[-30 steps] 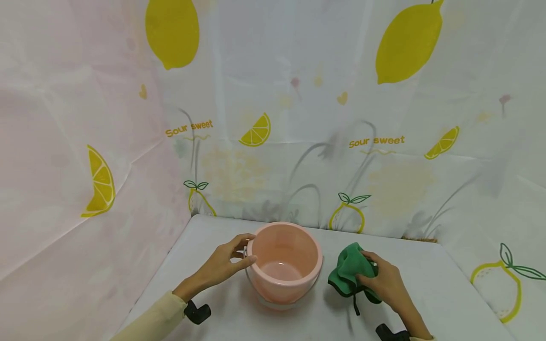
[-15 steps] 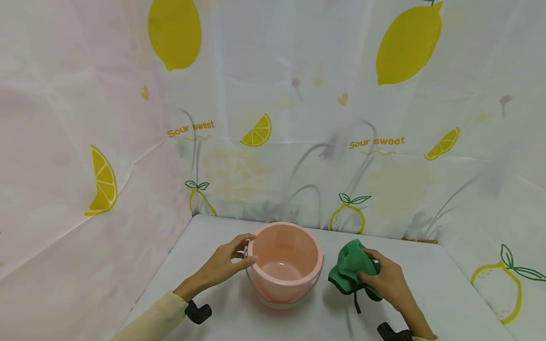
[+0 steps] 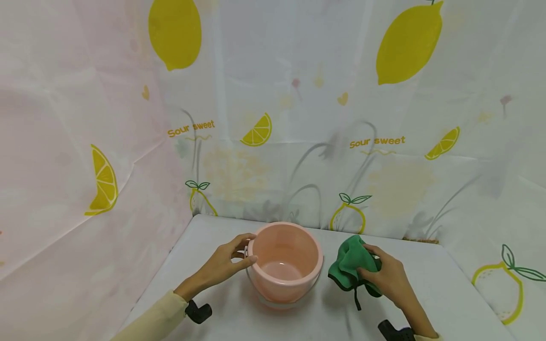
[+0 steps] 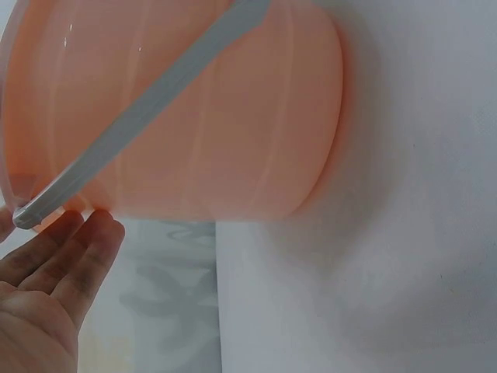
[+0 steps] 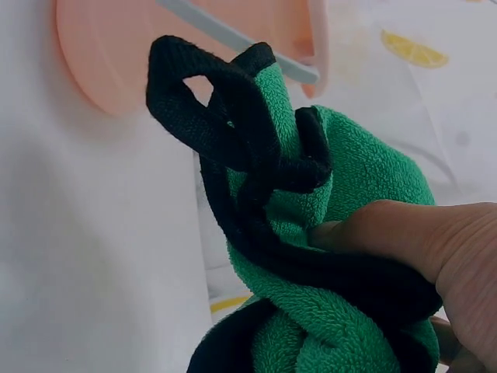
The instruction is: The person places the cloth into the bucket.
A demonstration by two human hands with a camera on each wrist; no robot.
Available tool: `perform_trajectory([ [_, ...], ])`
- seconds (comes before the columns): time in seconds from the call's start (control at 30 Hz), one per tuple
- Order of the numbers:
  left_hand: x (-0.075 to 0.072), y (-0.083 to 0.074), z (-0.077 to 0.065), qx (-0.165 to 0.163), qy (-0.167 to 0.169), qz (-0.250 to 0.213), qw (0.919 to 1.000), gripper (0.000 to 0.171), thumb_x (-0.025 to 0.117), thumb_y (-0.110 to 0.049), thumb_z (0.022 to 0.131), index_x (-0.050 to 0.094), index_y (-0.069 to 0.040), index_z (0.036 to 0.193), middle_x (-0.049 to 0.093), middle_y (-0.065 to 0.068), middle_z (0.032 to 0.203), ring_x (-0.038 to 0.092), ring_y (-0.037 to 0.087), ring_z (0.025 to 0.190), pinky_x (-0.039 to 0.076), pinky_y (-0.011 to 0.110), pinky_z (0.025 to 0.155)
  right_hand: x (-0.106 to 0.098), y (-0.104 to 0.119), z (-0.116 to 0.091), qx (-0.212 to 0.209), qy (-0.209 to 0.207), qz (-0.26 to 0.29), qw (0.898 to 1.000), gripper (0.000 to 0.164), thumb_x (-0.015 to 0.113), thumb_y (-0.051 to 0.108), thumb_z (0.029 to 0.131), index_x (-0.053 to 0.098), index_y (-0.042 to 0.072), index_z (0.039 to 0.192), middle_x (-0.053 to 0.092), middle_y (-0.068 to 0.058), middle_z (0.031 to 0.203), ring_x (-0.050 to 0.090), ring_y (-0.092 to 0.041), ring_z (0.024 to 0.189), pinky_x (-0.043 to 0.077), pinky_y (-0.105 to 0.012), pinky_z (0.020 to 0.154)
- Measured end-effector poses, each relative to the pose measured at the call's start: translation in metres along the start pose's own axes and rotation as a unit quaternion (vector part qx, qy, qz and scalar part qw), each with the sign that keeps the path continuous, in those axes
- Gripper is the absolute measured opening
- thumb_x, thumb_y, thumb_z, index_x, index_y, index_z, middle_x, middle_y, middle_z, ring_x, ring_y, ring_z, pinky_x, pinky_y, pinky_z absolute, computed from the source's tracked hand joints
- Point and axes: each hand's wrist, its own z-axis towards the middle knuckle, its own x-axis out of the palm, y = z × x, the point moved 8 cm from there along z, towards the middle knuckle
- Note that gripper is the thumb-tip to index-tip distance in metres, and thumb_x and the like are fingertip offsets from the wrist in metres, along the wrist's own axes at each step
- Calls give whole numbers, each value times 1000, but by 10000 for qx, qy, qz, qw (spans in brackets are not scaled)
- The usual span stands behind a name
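Observation:
A pale pink bucket [image 3: 285, 289] with a grey handle [image 4: 147, 109] stands upright on the white table. My left hand [image 3: 222, 259] holds the left side of its rim beside the handle's end, thumb at the rim; in the left wrist view the fingertips [image 4: 105, 225] touch the outer wall. To the right of the bucket, my right hand [image 3: 390, 279] pinches a bunched green towel [image 3: 351, 263] with black edging, apart from the bucket and raised over the table. A black hanging loop [image 5: 210, 101] sticks out from the towel. The right fingers are mostly hidden behind the cloth.
The white table [image 3: 443, 293] ends at a lemon-printed sheet [image 3: 281, 180] behind and at the sides. Black wrist mounts [image 3: 198, 311] sit on both wrists.
My right hand has lifted the green towel slightly upward. The left hand and the bucket have stayed in place.

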Motion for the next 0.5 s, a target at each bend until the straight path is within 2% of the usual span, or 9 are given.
perform_trajectory([
  [0.5, 0, 2, 0, -35, 8, -16, 10000, 57, 71, -36, 99, 49, -25, 150, 63, 9, 138, 68, 18, 111, 56, 36, 96, -13, 13, 1, -104, -130, 65, 9998, 63, 86, 18, 84, 60, 4, 140, 67, -25, 124, 68, -39, 100, 60, -49, 71],
])
